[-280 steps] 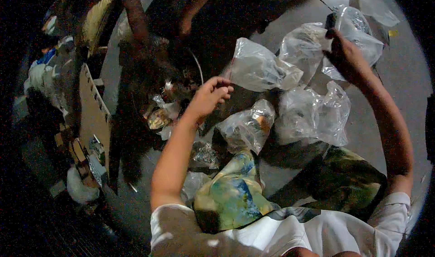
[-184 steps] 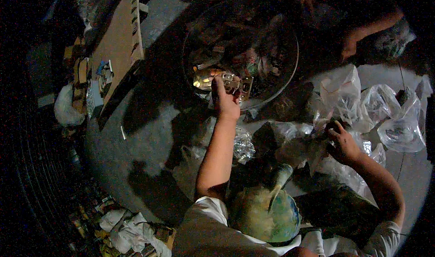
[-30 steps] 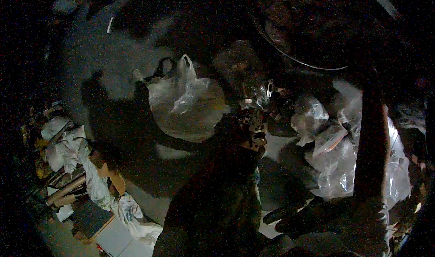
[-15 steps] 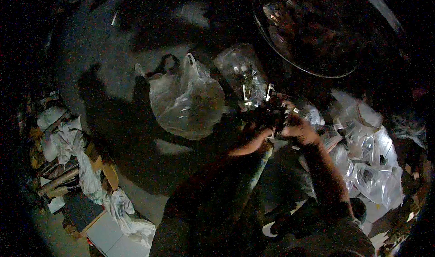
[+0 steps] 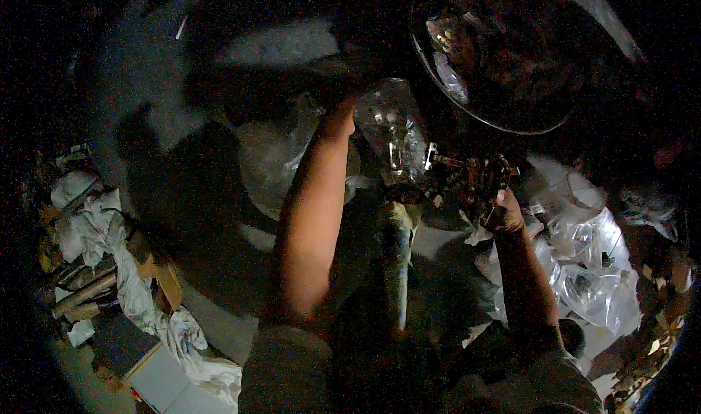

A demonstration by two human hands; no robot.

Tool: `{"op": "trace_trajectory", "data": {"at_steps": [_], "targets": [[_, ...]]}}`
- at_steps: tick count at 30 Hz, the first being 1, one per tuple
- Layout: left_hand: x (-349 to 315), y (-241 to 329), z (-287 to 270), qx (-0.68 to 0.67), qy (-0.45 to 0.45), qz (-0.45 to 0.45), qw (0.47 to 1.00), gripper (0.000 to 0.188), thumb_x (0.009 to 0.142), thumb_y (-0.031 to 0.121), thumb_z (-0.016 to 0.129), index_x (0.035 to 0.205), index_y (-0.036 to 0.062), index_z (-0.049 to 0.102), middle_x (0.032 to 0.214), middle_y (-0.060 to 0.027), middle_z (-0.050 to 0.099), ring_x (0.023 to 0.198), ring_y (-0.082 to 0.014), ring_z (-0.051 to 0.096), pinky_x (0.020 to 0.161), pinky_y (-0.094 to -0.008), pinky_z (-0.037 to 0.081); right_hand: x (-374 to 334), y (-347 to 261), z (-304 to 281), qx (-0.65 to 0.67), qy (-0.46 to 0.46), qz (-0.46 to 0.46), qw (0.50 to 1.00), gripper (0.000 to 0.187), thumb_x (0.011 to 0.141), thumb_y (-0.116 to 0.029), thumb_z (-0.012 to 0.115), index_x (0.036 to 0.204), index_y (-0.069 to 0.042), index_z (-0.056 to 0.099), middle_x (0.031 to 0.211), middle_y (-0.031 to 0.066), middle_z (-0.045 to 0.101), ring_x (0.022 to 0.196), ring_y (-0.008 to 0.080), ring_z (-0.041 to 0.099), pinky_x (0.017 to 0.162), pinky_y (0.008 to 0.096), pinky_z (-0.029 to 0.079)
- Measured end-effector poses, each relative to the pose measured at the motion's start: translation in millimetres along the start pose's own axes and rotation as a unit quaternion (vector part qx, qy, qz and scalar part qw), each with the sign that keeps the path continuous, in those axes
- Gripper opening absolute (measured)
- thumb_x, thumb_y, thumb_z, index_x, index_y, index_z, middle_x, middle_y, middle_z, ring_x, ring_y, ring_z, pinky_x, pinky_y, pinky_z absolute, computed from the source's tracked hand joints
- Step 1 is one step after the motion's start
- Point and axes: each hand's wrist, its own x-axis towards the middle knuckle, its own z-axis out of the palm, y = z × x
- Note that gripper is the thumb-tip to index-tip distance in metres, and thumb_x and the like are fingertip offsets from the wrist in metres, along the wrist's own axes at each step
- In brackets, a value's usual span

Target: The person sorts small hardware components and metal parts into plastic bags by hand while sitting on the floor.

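Note:
My left arm reaches forward over a translucent plastic bag [image 5: 274, 162]. My left hand [image 5: 345, 115] is in deep shadow above that bag and its fingers do not show. My right hand [image 5: 505, 213], thumb on top, grips a dark, jumbled object with metal bits [image 5: 478, 184]; its kind is too dim to tell. Beside it lies a small bright metal piece [image 5: 431, 155]. A clear bag with shiny things inside [image 5: 394, 125] lies between my two hands. Below this bag, a pale mottled tube-like thing [image 5: 399, 261] points toward me.
A large round basin [image 5: 496, 128] with dark contents stands at the far right. Crumpled clear plastic bags [image 5: 599, 290] are heaped beside my right forearm. At the left lie crumpled whitish sheeting [image 5: 139, 282], scraps and a flat pale panel [image 5: 164, 377].
My left hand has left the dark object near my right hand and swung forward and left over the plastic bag. My right hand has shifted slightly right. A shiny plastic piece now shows in the basin.

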Motion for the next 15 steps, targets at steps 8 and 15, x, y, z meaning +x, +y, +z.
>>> {"op": "trace_trajectory", "data": {"at_steps": [8,15], "targets": [[-34,-15,-3,-0.146,-0.001,-0.040,0.989,0.040,0.074,0.011,0.053,0.112,0.0017,0.047,0.113,-0.0150,0.049,0.106,-0.0282,0.047,0.090,-0.0361,0.037,0,-19,-19,-0.022,-0.028,0.007,0.999,0.071,0.071,-0.031,0.066,0.128,-0.006,0.032,0.124,0.0092,0.043,0.108,0.0250,0.047,0.088,0.0410,0.042],[-150,58,-23,-0.215,0.061,0.149,0.963,0.040,0.075,0.012,0.061,0.110,-0.0007,0.047,0.114,-0.0162,0.049,0.106,-0.0270,0.046,0.091,-0.0349,0.035,3,-85,4,-0.025,0.043,-0.183,0.982,0.062,0.074,-0.027,0.061,0.126,-0.006,0.035,0.122,0.0084,0.044,0.106,0.0246,0.048,0.089,0.0393,0.040]]}}
